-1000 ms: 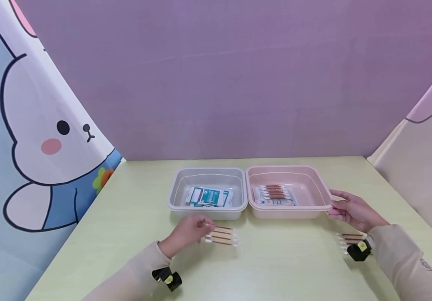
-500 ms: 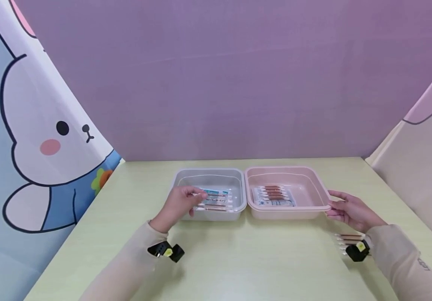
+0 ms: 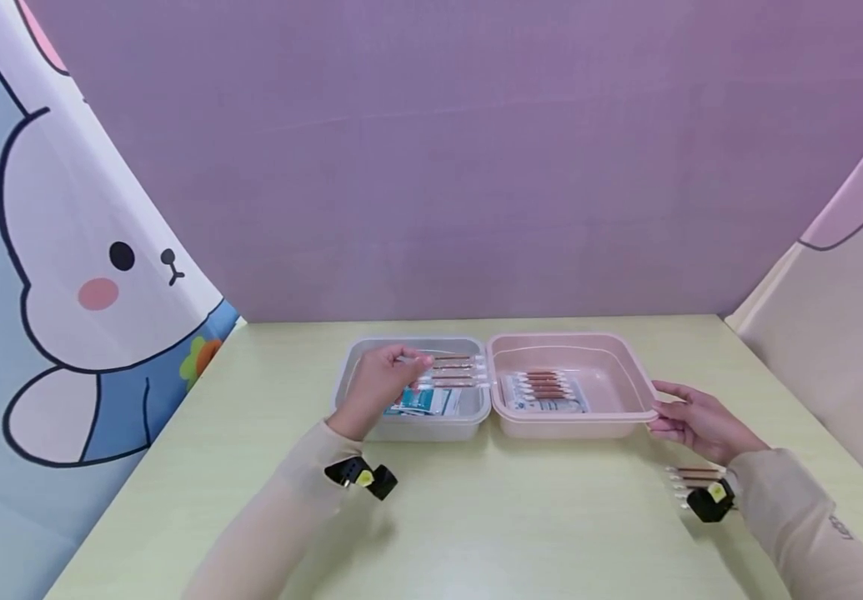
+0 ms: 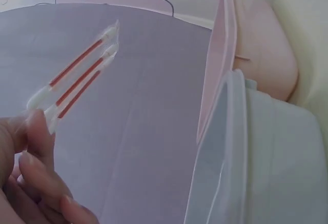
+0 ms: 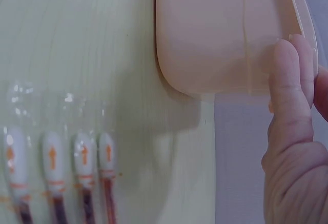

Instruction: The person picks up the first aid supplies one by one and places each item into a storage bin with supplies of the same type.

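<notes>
My left hand (image 3: 380, 390) pinches one end of a clear pack of cotton swabs (image 3: 455, 372) above the grey basin (image 3: 423, 430). In the left wrist view the swab pack (image 4: 77, 78) shows reddish-brown sticks with white tips, held up at a tilt between thumb and fingers. Teal-and-white packets (image 3: 425, 402) lie in the grey basin, partly behind that hand. My right hand (image 3: 704, 423) holds the right end of the pink basin (image 3: 574, 427) by its rim, thumb on one side and fingers on the other in the right wrist view.
Inside the pink basin lie brown-stick swabs (image 3: 547, 385) and a blue-and-white packet (image 3: 575, 403). Another swab pack (image 3: 694, 473) rests on the table (image 3: 521, 517), partly hidden by the right wrist camera (image 3: 710, 502). The two basins stand side by side. A purple backdrop (image 3: 431, 167) rises behind the table.
My left hand has lifted the swab pack from the table in front of the grey basin, up and over the basin. The right hand keeps its hold on the pink basin.
</notes>
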Available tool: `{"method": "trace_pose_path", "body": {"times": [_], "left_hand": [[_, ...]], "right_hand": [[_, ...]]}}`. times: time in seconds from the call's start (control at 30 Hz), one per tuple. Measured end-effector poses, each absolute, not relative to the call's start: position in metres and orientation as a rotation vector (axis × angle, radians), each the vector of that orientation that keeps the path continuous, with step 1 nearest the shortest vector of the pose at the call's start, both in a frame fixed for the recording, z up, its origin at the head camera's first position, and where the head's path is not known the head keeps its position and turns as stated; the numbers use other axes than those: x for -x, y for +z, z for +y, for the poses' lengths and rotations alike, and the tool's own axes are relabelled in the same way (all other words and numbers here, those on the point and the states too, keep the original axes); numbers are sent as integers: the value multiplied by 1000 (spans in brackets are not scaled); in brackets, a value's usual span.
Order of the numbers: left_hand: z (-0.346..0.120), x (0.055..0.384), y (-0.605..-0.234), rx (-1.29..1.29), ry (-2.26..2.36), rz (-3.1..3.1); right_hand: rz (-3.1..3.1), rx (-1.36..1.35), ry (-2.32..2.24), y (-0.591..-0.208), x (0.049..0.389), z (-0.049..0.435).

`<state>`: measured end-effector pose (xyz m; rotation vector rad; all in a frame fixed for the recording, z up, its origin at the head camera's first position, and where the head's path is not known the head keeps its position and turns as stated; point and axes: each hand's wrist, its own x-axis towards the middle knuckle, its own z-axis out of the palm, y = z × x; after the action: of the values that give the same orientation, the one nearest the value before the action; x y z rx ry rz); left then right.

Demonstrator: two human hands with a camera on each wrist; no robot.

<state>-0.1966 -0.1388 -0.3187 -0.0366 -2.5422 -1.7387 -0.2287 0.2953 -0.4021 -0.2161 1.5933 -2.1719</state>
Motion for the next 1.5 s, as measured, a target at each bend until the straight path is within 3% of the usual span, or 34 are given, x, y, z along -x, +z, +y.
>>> {"method": "trace_pose_path", "body": {"times": [0.7, 1.5], "left_hand": [[-102, 231, -309, 6, -1857, -2498], [-60, 258, -325, -70, -2002, -2502]], "right_hand": [[1564, 247, -2197, -401, 230, 295], [1641, 223, -2162, -402, 227, 292]]}}
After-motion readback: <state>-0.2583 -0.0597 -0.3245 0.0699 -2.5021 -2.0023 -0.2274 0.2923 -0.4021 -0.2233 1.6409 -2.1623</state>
